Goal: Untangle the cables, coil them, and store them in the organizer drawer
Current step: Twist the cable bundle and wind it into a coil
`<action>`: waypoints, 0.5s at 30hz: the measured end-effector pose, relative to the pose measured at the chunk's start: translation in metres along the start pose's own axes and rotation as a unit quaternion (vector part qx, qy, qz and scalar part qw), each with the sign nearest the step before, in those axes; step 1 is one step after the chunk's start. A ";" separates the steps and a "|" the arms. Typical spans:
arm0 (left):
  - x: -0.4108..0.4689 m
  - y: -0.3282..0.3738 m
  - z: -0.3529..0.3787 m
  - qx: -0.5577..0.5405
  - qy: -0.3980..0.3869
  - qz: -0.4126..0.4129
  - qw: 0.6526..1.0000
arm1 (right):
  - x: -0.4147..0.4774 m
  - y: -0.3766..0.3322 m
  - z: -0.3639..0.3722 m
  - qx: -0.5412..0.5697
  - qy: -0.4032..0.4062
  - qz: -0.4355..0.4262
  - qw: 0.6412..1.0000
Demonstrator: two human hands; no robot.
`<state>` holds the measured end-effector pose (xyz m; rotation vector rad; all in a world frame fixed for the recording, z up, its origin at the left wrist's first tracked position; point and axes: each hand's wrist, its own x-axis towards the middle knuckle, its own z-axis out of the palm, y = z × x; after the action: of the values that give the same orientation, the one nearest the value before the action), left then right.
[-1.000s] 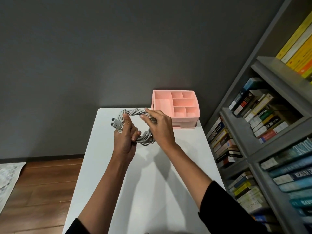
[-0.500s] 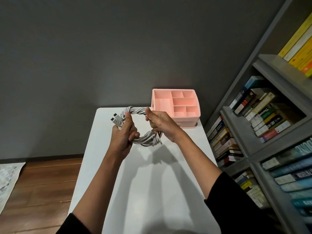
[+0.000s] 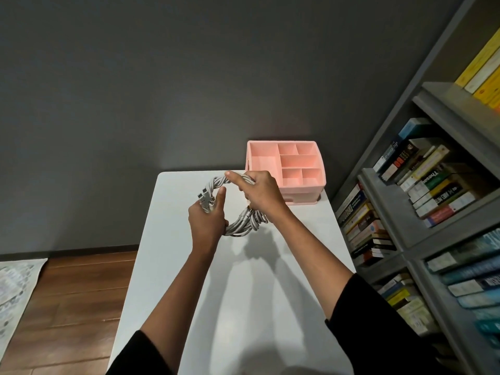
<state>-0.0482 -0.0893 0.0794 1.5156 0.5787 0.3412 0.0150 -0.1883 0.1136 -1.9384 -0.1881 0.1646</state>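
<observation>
Head view, landmark: pink organizer (image 3: 286,171), standing at the far right corner of the white table (image 3: 243,293).
Left hand (image 3: 207,220): clenched round the left and lower arc of the cable coil (image 3: 238,226); thumb raised along the inside of the ring; fingers wrapped to the outside and mostly hidden.
Right hand (image 3: 259,194): closed over the top right arc of the coil, index finger stretched leftward along the top strands; the remaining fingers curl under, and how tightly they press cannot be seen.
Cable coil: white and grey cables twisted into one ring, held above the table surface, just in front and to the left of the organizer; its shadow falls on the table toward the viewer.
Connectors (image 3: 204,197): a cluster of plug ends stands up out of the left fist, on the side of the ring away from the organizer.
Organizer: open top divided into several compartments, all showing bare pink floors; a lower front section sits just behind the right hand, partly hidden by it.
Table edges: the far edge runs just behind the organizer, against the grey wall (image 3: 189,77); the left edge drops to a wooden floor (image 3: 67,293).
Bookshelf (image 3: 433,212): close along the table's right edge, beside the organizer.
Open room: bare table surface from the organizer's front toward the viewer, crossed only by the forearms.
</observation>
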 end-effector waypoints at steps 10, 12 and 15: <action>-0.007 0.017 0.008 -0.204 0.024 -0.017 0.979 | -0.010 0.021 -0.011 0.093 0.020 0.017 0.995; -0.009 0.017 0.010 -0.225 0.032 -0.015 0.974 | -0.019 0.028 -0.003 0.164 0.052 0.075 0.982; -0.011 0.018 0.013 -0.275 0.021 -0.021 0.961 | -0.032 0.034 0.006 0.328 0.035 0.150 0.932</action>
<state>-0.0473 -0.1054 0.0978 0.9619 0.4947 0.4590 -0.0155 -0.2018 0.0805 -1.2898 0.1976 0.3169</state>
